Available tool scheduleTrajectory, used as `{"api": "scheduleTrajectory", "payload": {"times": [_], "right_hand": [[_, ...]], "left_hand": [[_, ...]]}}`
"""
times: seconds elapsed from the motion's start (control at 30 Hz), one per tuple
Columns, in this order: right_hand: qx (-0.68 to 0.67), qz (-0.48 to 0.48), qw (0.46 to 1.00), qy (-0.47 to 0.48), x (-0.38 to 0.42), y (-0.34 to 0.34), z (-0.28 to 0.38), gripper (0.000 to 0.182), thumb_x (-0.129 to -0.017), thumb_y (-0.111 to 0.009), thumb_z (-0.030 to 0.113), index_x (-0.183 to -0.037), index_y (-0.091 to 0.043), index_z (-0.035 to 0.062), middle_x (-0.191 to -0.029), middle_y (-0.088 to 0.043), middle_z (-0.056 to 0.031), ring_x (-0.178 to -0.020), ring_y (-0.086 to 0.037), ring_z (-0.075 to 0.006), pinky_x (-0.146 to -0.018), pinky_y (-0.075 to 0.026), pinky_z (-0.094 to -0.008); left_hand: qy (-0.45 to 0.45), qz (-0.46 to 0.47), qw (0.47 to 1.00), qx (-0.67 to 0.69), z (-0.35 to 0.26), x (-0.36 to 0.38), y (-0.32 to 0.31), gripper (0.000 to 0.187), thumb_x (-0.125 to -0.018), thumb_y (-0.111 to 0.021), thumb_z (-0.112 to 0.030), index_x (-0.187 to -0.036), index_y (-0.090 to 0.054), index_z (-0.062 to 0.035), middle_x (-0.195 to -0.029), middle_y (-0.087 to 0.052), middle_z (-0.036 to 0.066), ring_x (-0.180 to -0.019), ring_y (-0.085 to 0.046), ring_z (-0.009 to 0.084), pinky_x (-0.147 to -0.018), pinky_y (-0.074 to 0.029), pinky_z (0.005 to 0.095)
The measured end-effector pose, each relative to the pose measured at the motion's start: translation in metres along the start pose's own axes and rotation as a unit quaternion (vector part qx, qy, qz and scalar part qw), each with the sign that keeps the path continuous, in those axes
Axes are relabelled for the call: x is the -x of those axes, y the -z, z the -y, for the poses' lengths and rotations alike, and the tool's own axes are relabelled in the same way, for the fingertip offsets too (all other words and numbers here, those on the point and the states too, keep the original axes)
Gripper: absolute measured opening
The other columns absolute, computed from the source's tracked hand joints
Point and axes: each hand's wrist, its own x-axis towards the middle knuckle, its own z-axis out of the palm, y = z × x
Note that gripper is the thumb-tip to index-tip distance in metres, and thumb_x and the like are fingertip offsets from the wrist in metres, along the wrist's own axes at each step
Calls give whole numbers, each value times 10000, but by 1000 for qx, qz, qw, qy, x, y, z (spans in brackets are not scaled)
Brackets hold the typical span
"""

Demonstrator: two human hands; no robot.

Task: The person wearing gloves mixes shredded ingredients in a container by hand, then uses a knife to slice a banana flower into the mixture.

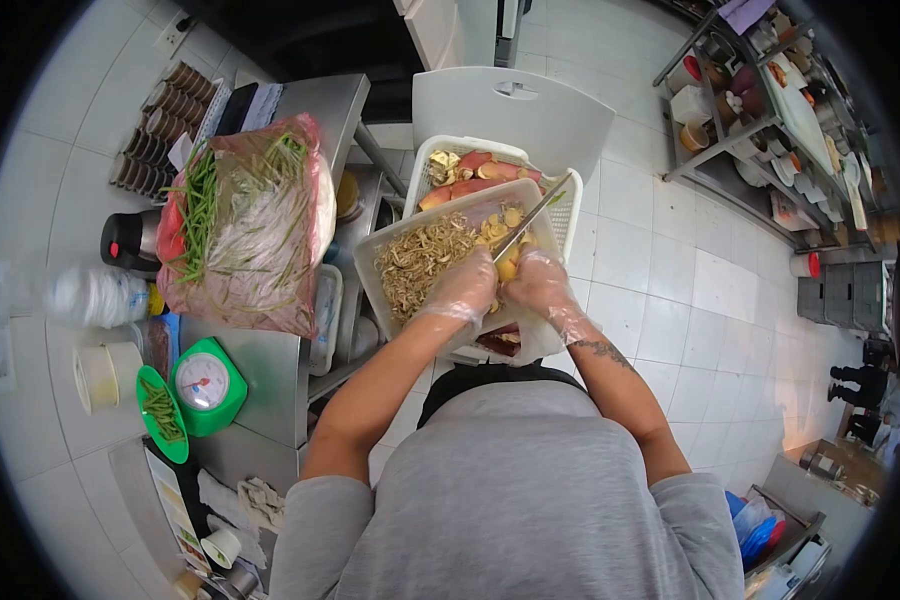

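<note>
Both of my hands wear clear plastic gloves and meet over a white tray [365,262]. My left hand [470,286] is closed around the handle end of a knife [532,216], whose blade points up and right. Close beside it, my right hand [540,287] is closed on a yellow piece [508,266]. Thin brownish shreds [415,262] fill the tray's left part, and yellow round slices [500,224] lie at its right. Under the tray, a white basket [564,215] holds red and yellow pieces [475,180]. Which hand grips the knife is partly hidden by the fingers.
A steel table at left bears a pink bag [260,230] with green stalks, a green scale [208,386] and a green bowl [162,415]. A white chair [510,100] stands beyond the basket. Steel shelves [760,130] are at upper right; a person [858,385] stands at far right.
</note>
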Motion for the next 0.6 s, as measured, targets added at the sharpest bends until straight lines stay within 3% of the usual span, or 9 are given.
{"api": "scheduleTrajectory", "payload": {"times": [0.13, 0.2, 0.33, 0.4, 0.6], "right_hand": [[16, 43, 999, 20, -20, 9, -22, 441, -719, -745, 257, -1122, -676, 93, -1063, -695, -159, -1022, -663, -344, -875, -534, -428], [15, 19, 1000, 1, -24, 6, -27, 428, -721, -749, 269, -1107, -684, 95, -1075, -693, -159, -1033, -658, -343, -873, -534, -428], [-12, -22, 1000, 14, -31, -1, -33, 407, -725, -756, 287, -1077, -696, 92, -1099, -689, -160, -1037, -653, -347, -872, -532, -431], [10, 13, 1000, 14, -32, 1, -31, 414, -724, -752, 286, -1086, -693, 93, -1111, -686, -160, -1038, -652, -349, -874, -531, -433], [-31, 48, 997, 56, -9, 3, 6, 555, -695, -763, 291, -1154, -624, 12, -1077, -680, -199, -1025, -657, -356, -878, -528, -433]], "left_hand": [[-47, 23, 998, -37, -2, 34, 14, 218, -936, -407, -134, -1030, -491, 43, -930, -647, 320, -934, -644, 470, -835, -482, 568], [-44, 31, 998, -38, -4, 47, 12, 224, -948, -385, -141, -1033, -480, 42, -876, -651, 310, -898, -650, 470, -810, -488, 566], [-9, 39, 998, -55, -4, 59, 11, 260, -971, -347, -169, -1045, -485, 39, -891, -654, 311, -880, -653, 468, -806, -492, 562], [7, 47, 997, -56, 1, 57, 8, 275, -978, -333, -179, -1051, -487, 38, -906, -656, 312, -892, -653, 465, -816, -493, 556], [13, -36, 999, -20, 17, 8, -6, 269, -950, -377, -158, -1050, -524, 43, -952, -667, 312, -921, -658, 478, -839, -493, 563]]}}
